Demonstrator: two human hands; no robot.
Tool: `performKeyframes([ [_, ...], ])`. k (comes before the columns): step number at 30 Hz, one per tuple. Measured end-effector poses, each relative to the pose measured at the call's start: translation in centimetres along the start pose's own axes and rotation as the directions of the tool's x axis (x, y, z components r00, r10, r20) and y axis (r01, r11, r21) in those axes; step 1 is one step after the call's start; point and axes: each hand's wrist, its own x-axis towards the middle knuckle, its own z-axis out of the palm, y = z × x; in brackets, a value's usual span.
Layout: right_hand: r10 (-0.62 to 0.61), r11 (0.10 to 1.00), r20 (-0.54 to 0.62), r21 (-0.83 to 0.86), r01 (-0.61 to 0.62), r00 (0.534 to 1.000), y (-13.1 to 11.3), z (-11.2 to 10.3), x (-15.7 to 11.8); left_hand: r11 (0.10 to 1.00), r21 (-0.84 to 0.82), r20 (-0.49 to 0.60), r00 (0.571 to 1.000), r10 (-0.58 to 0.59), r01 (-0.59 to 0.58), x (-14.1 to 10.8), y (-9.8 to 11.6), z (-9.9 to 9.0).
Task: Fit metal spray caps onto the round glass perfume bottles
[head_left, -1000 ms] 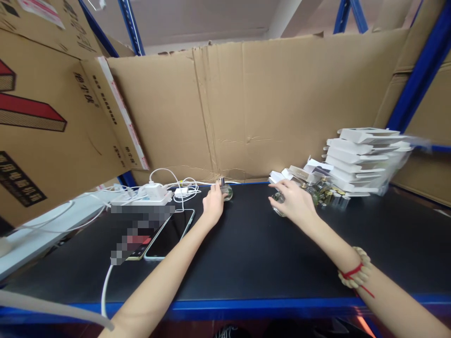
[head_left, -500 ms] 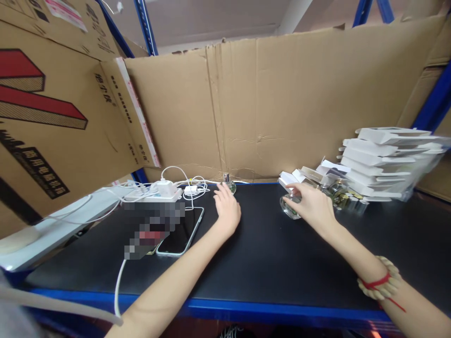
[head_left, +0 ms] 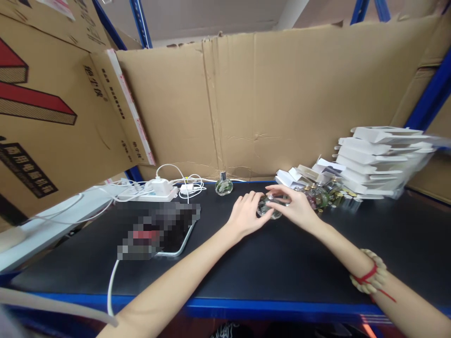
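The glass bottle (head_left: 262, 206) is between your two hands, over the black surface (head_left: 225, 267). Your right hand (head_left: 301, 211) pinches near its top; your left hand (head_left: 246, 216) curves at its side, but I cannot tell if it grips. You seem to be handling this bottle with both hands; the next move calls for steady, light fingers. Another bottle (head_left: 224, 187) stands upright behind.
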Motion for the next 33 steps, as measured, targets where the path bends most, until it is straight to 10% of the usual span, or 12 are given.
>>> performKeyframes([
  [6, -0.052, 0.998, 0.010, 0.038, 0.051, 0.999, 0.2, 0.6, 0.0, 0.996, -0.064, 0.010, 0.998, 0.060, -0.060, 0.4, -1.3, 0.2],
  [11, 0.027, 0.927, -0.194, -0.362, -0.097, 0.981, -1.5, -1.9, 0.9, 0.994, -0.028, 0.039, 0.994, 0.105, -0.104, 0.4, -2.0, 0.2],
  [16, 0.334, 0.499, -0.526, -0.605, -0.620, 0.782, -2.9, -6.5, 0.9, 0.993, -0.099, 0.022, 0.997, 0.070, -0.067, 0.1, -2.1, 0.8],
  [20, 0.491, 0.307, -0.598, -0.562, -0.768, 0.633, -2.7, -9.3, 0.3, 0.989, -0.126, -0.049, 0.996, 0.076, -0.081, 0.0, -1.9, 0.9],
  [25, 0.784, 0.102, -0.518, -0.435, -0.895, 0.342, -1.9, -10.5, 0.3, 0.991, -0.096, -0.037, 0.995, 0.090, -0.094, 0.0, -1.6, 0.5],
  [33, 0.776, 0.111, -0.454, -0.586, -0.803, 0.438, -0.5, -10.0, 0.3, 0.997, -0.003, -0.040, 0.997, 0.071, -0.072, 0.1, -1.3, 0.1],
])
